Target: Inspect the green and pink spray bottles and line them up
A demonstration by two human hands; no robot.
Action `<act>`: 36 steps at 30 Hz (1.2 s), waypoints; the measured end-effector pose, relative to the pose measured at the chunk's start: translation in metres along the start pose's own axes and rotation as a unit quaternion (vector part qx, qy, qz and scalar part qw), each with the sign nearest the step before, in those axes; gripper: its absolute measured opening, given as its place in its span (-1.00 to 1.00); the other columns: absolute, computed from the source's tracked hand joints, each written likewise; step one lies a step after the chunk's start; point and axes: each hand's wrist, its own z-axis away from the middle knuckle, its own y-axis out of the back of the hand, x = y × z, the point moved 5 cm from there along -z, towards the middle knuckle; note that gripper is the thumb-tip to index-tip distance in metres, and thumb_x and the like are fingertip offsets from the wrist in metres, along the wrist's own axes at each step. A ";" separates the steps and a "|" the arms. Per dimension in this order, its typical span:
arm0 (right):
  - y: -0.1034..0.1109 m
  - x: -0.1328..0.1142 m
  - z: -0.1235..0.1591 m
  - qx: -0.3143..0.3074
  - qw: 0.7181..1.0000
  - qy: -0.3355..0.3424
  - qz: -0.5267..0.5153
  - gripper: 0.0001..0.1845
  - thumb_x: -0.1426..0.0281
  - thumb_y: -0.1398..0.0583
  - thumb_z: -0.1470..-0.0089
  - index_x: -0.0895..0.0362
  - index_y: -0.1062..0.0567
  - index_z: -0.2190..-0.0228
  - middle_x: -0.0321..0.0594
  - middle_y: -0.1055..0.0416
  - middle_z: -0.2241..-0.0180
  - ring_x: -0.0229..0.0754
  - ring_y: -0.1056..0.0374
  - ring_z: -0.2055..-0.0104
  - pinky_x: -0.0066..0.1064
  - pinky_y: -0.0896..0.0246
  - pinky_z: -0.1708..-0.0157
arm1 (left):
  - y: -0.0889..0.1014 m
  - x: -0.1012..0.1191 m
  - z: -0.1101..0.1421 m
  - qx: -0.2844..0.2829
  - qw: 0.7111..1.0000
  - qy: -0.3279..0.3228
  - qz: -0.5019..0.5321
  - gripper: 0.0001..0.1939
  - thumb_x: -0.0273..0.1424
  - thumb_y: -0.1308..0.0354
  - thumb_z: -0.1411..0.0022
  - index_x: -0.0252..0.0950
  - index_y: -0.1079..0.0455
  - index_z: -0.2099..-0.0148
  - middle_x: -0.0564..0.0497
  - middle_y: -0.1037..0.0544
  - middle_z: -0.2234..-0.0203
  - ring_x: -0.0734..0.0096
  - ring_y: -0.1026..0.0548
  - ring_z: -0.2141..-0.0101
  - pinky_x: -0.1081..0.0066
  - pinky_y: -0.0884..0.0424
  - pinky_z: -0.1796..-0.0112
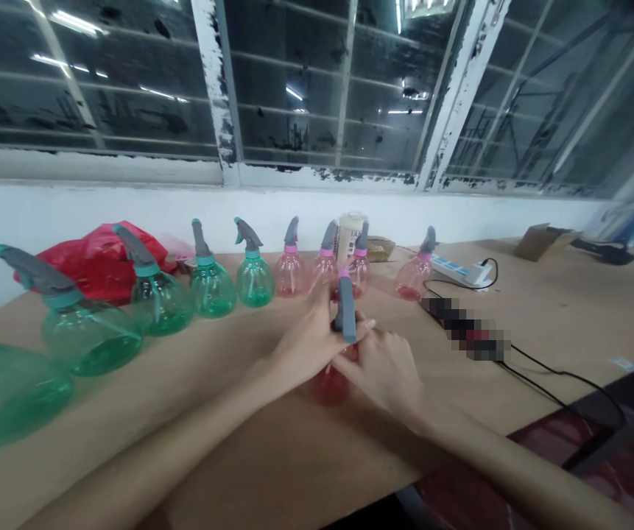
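Note:
Near the middle of the table, a pink spray bottle [332, 386] with a grey trigger head and some red liquid stands between my hands. My left hand [306, 335] is closed around its upper part, just under the spray head. From the other side, my right hand [388, 364] grips it with curled fingers, close against the left hand. Most of the neck is hidden behind my fingers. Behind my hands is a row of pink spray bottles [290, 271] with grey heads. Several green spray bottles [213, 288] line the left side, each holding a little green liquid.
A red plastic bag [101, 254] lies behind the green bottles. At the back stand a white container [351, 232] and a small cardboard box [543, 241]. A white power strip [463, 274] and black cables [543, 372] lie to the right, near the table's edge.

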 end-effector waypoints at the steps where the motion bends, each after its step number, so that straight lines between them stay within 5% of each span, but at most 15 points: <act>1: -0.001 0.000 0.001 0.002 1.000 -0.004 -0.008 -0.65 0.06 -0.04 -0.01 0.09 -0.35 0.45 -0.20 -0.44 0.57 -0.05 -0.40 0.56 -0.40 0.07 0.62 | 0.001 0.000 0.000 0.005 1.000 0.004 -0.001 -0.58 -0.25 -0.14 -0.12 -0.25 -0.15 0.00 -0.05 -0.50 0.18 0.26 -0.51 0.21 0.24 -0.44 0.18; 9: -0.009 0.012 0.019 0.023 0.984 0.083 -0.157 -0.41 -0.10 -0.13 0.10 0.14 -0.34 0.24 -0.06 -0.40 0.26 0.07 -0.34 0.19 -0.16 -0.25 0.28 | 0.000 0.008 0.008 0.014 0.999 -0.018 -0.025 -0.64 -0.44 -0.03 -0.16 -0.24 -0.18 -0.03 -0.06 -0.42 0.08 0.25 -0.41 0.07 0.21 -0.36 0.06; 15: -0.042 0.024 0.028 -0.098 0.945 0.087 -0.299 -0.28 -0.04 -0.22 0.15 0.08 -0.24 0.03 -0.08 -0.34 0.14 0.04 -0.28 0.06 -0.07 -0.22 0.10 | -0.003 0.006 0.012 0.048 0.999 -0.001 -0.001 -0.70 -0.47 -0.01 -0.14 -0.22 -0.28 0.04 0.02 -0.49 0.31 0.31 -0.47 0.28 0.24 -0.42 0.20; 20: -0.063 0.021 0.016 -0.139 0.909 0.118 -0.375 -0.13 0.00 -0.32 0.29 0.08 -0.21 -0.02 -0.08 -0.32 0.08 0.10 -0.21 -0.04 0.00 -0.15 0.01 | -0.002 0.001 0.011 0.070 0.997 -0.015 0.016 -0.75 -0.47 -0.02 -0.11 -0.21 -0.32 0.12 0.08 -0.45 0.44 0.37 -0.44 0.40 0.30 -0.42 0.30; 25: -0.073 0.011 0.004 -0.140 0.839 0.190 -0.491 -0.08 0.12 -0.36 0.29 0.05 -0.13 -0.07 -0.07 -0.26 -0.03 0.05 -0.24 -0.04 -0.05 -0.19 0.00 | 0.000 -0.005 0.011 0.082 0.997 0.003 0.000 -0.79 -0.49 -0.02 -0.07 -0.26 -0.32 0.19 0.07 -0.46 0.43 0.39 -0.43 0.43 0.33 -0.40 0.34; 31: -0.077 0.003 -0.009 -0.152 0.796 0.220 -0.544 -0.08 0.20 -0.40 0.35 0.05 -0.17 -0.04 -0.08 -0.25 -0.05 0.03 -0.24 -0.06 -0.09 -0.20 -0.01 | 0.008 -0.016 0.007 0.108 0.994 0.032 -0.017 -0.85 -0.48 -0.01 -0.04 -0.24 -0.33 0.29 0.09 -0.46 0.48 0.41 -0.43 0.43 0.38 -0.40 0.38; 36: -0.074 0.005 -0.011 -0.154 0.807 0.181 -0.541 -0.17 0.25 -0.40 0.35 0.04 -0.24 0.01 -0.13 -0.37 0.04 0.03 -0.32 -0.01 -0.10 -0.25 0.02 | 0.010 -0.018 0.002 0.098 0.994 0.044 -0.033 -0.85 -0.45 -0.02 -0.07 -0.24 -0.34 0.27 0.11 -0.43 0.53 0.43 -0.42 0.48 0.41 -0.40 0.42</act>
